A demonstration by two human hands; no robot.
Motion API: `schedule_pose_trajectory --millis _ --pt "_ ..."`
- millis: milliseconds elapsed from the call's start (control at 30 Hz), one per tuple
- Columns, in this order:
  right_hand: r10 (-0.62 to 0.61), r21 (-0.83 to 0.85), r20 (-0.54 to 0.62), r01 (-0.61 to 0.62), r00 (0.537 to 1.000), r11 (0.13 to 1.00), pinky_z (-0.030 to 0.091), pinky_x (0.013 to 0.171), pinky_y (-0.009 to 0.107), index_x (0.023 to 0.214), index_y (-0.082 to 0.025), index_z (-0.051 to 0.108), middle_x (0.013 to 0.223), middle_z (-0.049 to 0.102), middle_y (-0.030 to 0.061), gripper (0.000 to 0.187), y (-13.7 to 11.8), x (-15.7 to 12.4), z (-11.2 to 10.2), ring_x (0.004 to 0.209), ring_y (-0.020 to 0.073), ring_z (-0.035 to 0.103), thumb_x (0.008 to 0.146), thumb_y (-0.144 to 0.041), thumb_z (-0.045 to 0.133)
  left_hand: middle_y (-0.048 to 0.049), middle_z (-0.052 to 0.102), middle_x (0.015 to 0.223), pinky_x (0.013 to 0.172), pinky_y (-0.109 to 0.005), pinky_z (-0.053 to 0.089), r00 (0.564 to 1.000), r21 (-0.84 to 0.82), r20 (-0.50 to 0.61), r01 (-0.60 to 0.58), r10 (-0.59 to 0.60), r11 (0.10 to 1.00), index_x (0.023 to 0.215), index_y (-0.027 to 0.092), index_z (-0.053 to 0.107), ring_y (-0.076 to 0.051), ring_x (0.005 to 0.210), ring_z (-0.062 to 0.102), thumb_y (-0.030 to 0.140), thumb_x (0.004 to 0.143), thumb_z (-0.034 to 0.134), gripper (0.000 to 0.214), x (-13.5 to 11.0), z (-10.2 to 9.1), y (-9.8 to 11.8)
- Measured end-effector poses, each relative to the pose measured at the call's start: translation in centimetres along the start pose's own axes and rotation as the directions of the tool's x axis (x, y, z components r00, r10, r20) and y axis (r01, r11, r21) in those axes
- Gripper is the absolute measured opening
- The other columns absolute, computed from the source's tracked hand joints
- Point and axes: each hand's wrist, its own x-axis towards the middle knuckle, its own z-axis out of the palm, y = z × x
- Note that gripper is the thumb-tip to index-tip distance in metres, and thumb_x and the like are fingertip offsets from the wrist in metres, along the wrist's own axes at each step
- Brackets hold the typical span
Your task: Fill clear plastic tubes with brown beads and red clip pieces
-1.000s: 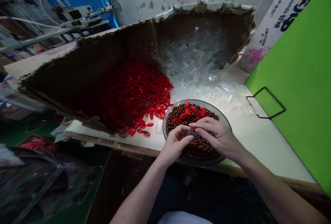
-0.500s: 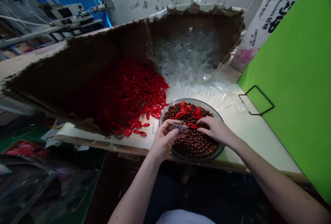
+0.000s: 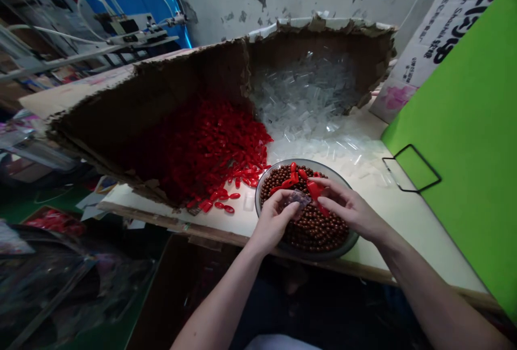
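Note:
A small clear plastic cup (image 3: 299, 198) is pinched in my left hand (image 3: 274, 219), tilted above a round bowl (image 3: 323, 255). Brown beads (image 3: 317, 234) fill the bowl, and several red plastic pieces (image 3: 288, 182) lie on top of them. Between its thumb and fingers, my right hand (image 3: 351, 209) grips a red spoon-shaped piece (image 3: 315, 190) close beside the cup. What the cup contains cannot be made out.
Behind the bowl, an open, ragged-edged cardboard box (image 3: 246, 70) has a heap of red pieces (image 3: 218, 140) on the left and clear plastic pieces (image 3: 311, 97) on the right. A green panel (image 3: 464, 124) with a black wire loop (image 3: 418, 169) stands at right.
My right hand has lifted a red piece off the beads and turned it. The cup in my left hand has tipped towards it. The whole view has shifted slightly.

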Motion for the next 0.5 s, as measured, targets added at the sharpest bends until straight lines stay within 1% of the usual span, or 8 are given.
schedule_pose_trajectory --millis 67,167,300,400,500 --pt "-0.028 -0.054 0.015 0.029 0.999 0.998 0.044 0.102 0.041 0.130 -0.028 0.053 0.128 0.060 0.0043 0.042 -1.1 -0.5 0.0 0.119 0.0227 0.054 0.089 -0.036 0.053 -0.0041 0.065 0.092 0.068 -0.024 0.051 1.000 0.002 0.018 -0.001 0.001 1.000 0.102 0.017 0.062 -0.013 0.076 0.060 0.033 0.080 0.063 0.027 0.2 0.4 0.0" --pt "-0.049 -0.144 0.008 0.050 0.999 0.988 0.039 0.106 0.043 0.129 -0.029 0.055 0.133 0.057 0.0028 0.040 -1.7 -0.8 -0.2 0.122 0.0227 0.053 0.090 -0.034 0.052 -0.0035 0.063 0.088 0.062 -0.021 0.050 0.999 0.047 0.035 -0.004 0.002 0.999 0.104 0.017 0.062 -0.012 0.073 0.059 0.032 0.080 0.063 0.028 0.2 0.6 -0.1" --pt "-0.071 -0.182 -0.004 0.070 0.997 0.981 0.043 0.104 0.043 0.129 -0.028 0.055 0.132 0.058 0.0029 0.040 -1.6 -1.0 -0.3 0.118 0.0224 0.057 0.090 -0.033 0.053 -0.0031 0.063 0.086 0.059 -0.020 0.049 0.998 0.097 0.055 -0.011 0.005 0.995 0.104 0.018 0.063 -0.011 0.071 0.056 0.032 0.081 0.061 0.027 0.1 0.5 -0.4" --pt "-0.070 -0.207 -0.001 0.068 0.998 0.976 0.048 0.099 0.041 0.128 -0.029 0.057 0.125 0.064 0.0023 0.039 -1.5 -1.1 -0.2 0.109 0.0214 0.062 0.089 -0.033 0.053 -0.0021 0.062 0.084 0.060 -0.020 0.049 0.999 0.087 0.050 -0.003 -0.001 0.996 0.104 0.018 0.064 -0.011 0.069 0.055 0.032 0.081 0.061 0.027 0.0 0.4 -0.4" --pt "-0.069 -0.248 -0.020 0.062 0.997 0.967 0.051 0.095 0.040 0.127 -0.028 0.058 0.119 0.067 0.0021 0.038 -1.5 -1.3 0.4 0.105 0.0214 0.065 0.089 -0.032 0.053 -0.0019 0.062 0.085 0.060 -0.021 0.049 0.999 0.102 0.036 -0.011 0.007 0.995 0.103 0.018 0.065 -0.011 0.069 0.055 0.033 0.081 0.061 0.027 -0.1 0.4 -0.4"
